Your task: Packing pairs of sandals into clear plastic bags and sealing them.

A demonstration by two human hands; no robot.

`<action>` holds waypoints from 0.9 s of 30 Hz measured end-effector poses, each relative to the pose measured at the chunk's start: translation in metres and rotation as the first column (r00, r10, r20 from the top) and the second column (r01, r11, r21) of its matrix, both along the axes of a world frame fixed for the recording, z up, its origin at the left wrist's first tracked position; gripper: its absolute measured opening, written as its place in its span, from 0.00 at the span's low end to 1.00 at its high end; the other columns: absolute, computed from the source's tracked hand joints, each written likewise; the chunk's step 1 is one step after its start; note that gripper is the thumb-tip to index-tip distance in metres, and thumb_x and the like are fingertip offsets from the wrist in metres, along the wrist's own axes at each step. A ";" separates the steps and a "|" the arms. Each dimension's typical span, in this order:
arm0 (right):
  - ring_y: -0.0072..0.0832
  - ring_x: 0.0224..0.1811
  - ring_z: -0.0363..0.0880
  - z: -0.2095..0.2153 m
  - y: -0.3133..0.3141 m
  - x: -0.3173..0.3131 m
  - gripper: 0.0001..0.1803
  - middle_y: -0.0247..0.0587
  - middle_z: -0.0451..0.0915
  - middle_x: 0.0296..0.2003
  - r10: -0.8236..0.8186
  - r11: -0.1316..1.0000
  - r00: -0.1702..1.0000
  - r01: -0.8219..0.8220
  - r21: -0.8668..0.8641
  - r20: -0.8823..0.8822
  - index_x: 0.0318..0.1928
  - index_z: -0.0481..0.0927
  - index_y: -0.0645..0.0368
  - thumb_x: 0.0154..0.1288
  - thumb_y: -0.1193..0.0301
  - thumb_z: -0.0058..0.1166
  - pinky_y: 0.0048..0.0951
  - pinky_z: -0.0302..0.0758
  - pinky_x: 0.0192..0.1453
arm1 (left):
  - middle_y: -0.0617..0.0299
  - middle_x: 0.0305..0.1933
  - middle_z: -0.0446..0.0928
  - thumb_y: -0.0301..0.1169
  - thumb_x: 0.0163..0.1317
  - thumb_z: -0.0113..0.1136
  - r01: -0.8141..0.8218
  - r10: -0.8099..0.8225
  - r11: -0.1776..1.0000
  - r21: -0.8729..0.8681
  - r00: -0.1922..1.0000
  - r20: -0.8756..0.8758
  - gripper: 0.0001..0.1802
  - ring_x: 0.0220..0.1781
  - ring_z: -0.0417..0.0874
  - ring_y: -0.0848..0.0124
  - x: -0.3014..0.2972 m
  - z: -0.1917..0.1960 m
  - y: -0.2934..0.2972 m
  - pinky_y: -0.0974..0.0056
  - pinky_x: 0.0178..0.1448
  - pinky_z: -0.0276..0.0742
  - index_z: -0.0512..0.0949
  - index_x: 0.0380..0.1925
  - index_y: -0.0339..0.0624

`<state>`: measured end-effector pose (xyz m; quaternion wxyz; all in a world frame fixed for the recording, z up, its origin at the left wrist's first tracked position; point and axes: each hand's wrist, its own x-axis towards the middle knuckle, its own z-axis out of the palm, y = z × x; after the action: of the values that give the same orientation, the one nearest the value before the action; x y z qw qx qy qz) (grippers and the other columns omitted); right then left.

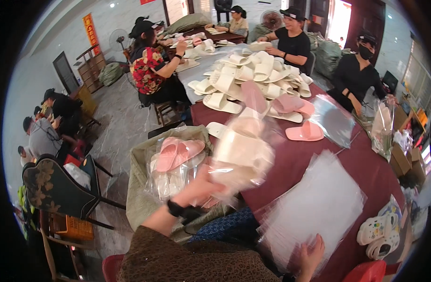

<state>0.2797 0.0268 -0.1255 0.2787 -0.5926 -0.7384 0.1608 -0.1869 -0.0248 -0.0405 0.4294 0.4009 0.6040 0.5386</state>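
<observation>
Maroon tablecloth (371, 171), bagged cream slippers (241, 150) clutched in left hand (201, 185), right hand (311, 256) kinda spread at the clear bag stack (319, 202)

1. Two: your left hand (203, 185), left of the maroon table (373, 174); your right hand (311, 254), over it.
2. Clear plastic stacks (314, 202): two, on the table.
3. White clogs (377, 229): two, at the table's right edge.
4. Cream slipper heap (263, 69): one, toward the table's far side; overlapping pieces, you cannot count.
5. Fans (272, 19): two, beyond the table.
</observation>
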 end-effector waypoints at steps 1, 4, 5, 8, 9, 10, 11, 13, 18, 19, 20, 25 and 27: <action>0.52 0.64 0.67 0.003 0.001 -0.001 0.32 0.56 0.70 0.61 0.010 1.000 1.000 -0.010 -0.008 0.004 0.62 0.71 0.63 0.56 0.70 0.62 0.46 0.65 0.66 | 0.54 0.54 0.79 0.27 0.49 0.72 -0.119 0.085 0.990 -0.082 0.939 -0.332 0.36 0.51 0.81 0.67 -0.027 0.021 -0.013 0.60 0.54 0.78 0.70 0.59 0.31; 0.59 0.63 0.67 0.011 -0.002 -0.006 0.28 0.66 0.70 0.62 0.046 0.998 0.976 -0.053 0.026 0.211 0.61 0.72 0.68 0.66 0.63 0.57 0.50 0.67 0.66 | 0.41 0.41 0.82 0.39 0.50 0.68 -0.514 0.195 0.856 -0.044 0.400 -0.896 0.36 0.45 0.83 0.44 -0.076 0.052 -0.053 0.49 0.51 0.78 0.72 0.62 0.44; 0.57 0.64 0.66 0.000 0.001 -0.003 0.29 0.62 0.69 0.62 0.010 0.999 0.981 -0.020 0.051 0.193 0.61 0.72 0.66 0.61 0.66 0.59 0.49 0.65 0.67 | 0.42 0.40 0.82 0.41 0.53 0.64 -0.586 0.188 0.809 -0.053 0.343 -0.920 0.33 0.45 0.81 0.42 -0.091 0.051 -0.066 0.46 0.49 0.77 0.72 0.62 0.52; 0.55 0.65 0.65 -0.011 0.006 -0.003 0.31 0.58 0.68 0.63 0.005 0.998 0.986 -0.016 0.061 0.167 0.60 0.72 0.64 0.56 0.69 0.62 0.49 0.63 0.69 | 0.43 0.39 0.83 0.40 0.55 0.61 -0.662 0.136 0.743 -0.098 0.292 -0.947 0.33 0.44 0.83 0.44 -0.146 -0.002 -0.102 0.46 0.47 0.78 0.71 0.63 0.49; 0.55 0.65 0.65 -0.011 0.009 -0.006 0.30 0.59 0.68 0.63 0.013 0.998 0.986 -0.024 0.065 0.164 0.60 0.73 0.64 0.57 0.68 0.62 0.49 0.62 0.69 | 0.43 0.39 0.83 0.37 0.55 0.60 -0.667 0.057 0.720 -0.193 0.333 -0.941 0.35 0.43 0.84 0.44 -0.160 -0.043 -0.112 0.46 0.46 0.79 0.68 0.65 0.47; 0.55 0.65 0.65 -0.010 0.010 -0.007 0.30 0.59 0.68 0.63 0.011 0.998 0.985 -0.022 0.063 0.170 0.60 0.73 0.64 0.57 0.68 0.62 0.49 0.62 0.69 | 0.42 0.38 0.83 0.35 0.55 0.59 -0.658 -0.024 0.696 -0.288 0.380 -0.925 0.37 0.43 0.84 0.45 -0.167 -0.074 -0.114 0.46 0.46 0.80 0.65 0.67 0.44; 0.55 0.65 0.65 -0.010 0.011 -0.008 0.30 0.59 0.68 0.64 0.005 0.998 0.981 -0.018 0.062 0.195 0.60 0.73 0.64 0.58 0.68 0.61 0.50 0.62 0.69 | 0.41 0.37 0.83 0.31 0.52 0.59 -0.652 -0.209 0.573 -0.496 0.469 -0.858 0.44 0.41 0.85 0.45 -0.155 -0.095 -0.098 0.46 0.45 0.80 0.56 0.71 0.38; 0.55 0.66 0.65 -0.010 0.011 -0.007 0.29 0.59 0.67 0.64 0.000 0.998 0.974 -0.013 0.056 0.226 0.60 0.72 0.64 0.58 0.68 0.61 0.50 0.62 0.69 | 0.26 0.42 0.77 0.30 0.50 0.61 -0.646 -0.176 0.565 -0.513 0.513 -0.840 0.53 0.40 0.84 0.41 -0.123 -0.151 -0.084 0.50 0.46 0.81 0.43 0.74 0.31; 0.55 0.67 0.63 -0.022 0.012 -0.009 0.29 0.59 0.66 0.65 0.020 0.995 0.974 -0.042 0.094 0.225 0.62 0.72 0.63 0.61 0.68 0.60 0.50 0.61 0.70 | 0.12 0.59 0.57 0.38 0.47 0.73 -0.816 0.121 0.468 -0.340 0.441 -0.889 0.65 0.52 0.77 0.34 -0.107 -0.233 -0.079 0.49 0.57 0.77 0.33 0.74 0.38; 0.55 0.67 0.63 -0.023 0.012 -0.009 0.29 0.59 0.66 0.65 0.025 0.994 0.974 -0.047 0.095 0.225 0.62 0.72 0.63 0.61 0.68 0.60 0.50 0.61 0.70 | 0.12 0.59 0.57 0.38 0.47 0.73 -0.818 0.125 0.464 -0.339 0.440 -0.889 0.65 0.52 0.77 0.34 -0.113 -0.232 -0.083 0.49 0.57 0.77 0.33 0.74 0.38; 0.55 0.67 0.63 -0.022 0.011 -0.008 0.30 0.59 0.66 0.66 0.015 0.996 0.970 -0.034 0.077 0.243 0.63 0.71 0.63 0.61 0.68 0.60 0.50 0.60 0.70 | 0.15 0.61 0.56 0.38 0.46 0.74 -0.806 0.184 0.524 -0.274 0.422 -0.888 0.65 0.53 0.77 0.33 -0.120 -0.231 -0.088 0.48 0.57 0.77 0.35 0.73 0.39; 0.55 0.68 0.63 -0.008 0.006 -0.016 0.30 0.61 0.66 0.66 0.017 0.995 0.967 -0.041 0.091 0.253 0.64 0.69 0.65 0.63 0.68 0.58 0.49 0.60 0.71 | 0.31 0.63 0.62 0.39 0.45 0.72 -0.709 0.157 0.650 -0.273 0.477 -0.865 0.62 0.57 0.77 0.41 -0.159 -0.230 -0.148 0.47 0.57 0.77 0.40 0.73 0.39; 0.61 0.62 0.67 0.014 0.006 -0.026 0.29 0.68 0.69 0.61 0.034 0.991 0.948 -0.073 0.113 0.317 0.61 0.72 0.68 0.66 0.62 0.57 0.51 0.66 0.67 | 0.33 0.64 0.64 0.44 0.47 0.69 -0.682 0.024 0.564 -0.465 0.577 -0.816 0.61 0.57 0.78 0.43 -0.150 -0.207 -0.148 0.48 0.58 0.77 0.41 0.73 0.39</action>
<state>0.2537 0.0324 -0.1115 0.1891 -0.5720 -0.7977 0.0261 -0.3368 -0.1726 -0.2475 0.1392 0.2213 0.9587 0.1121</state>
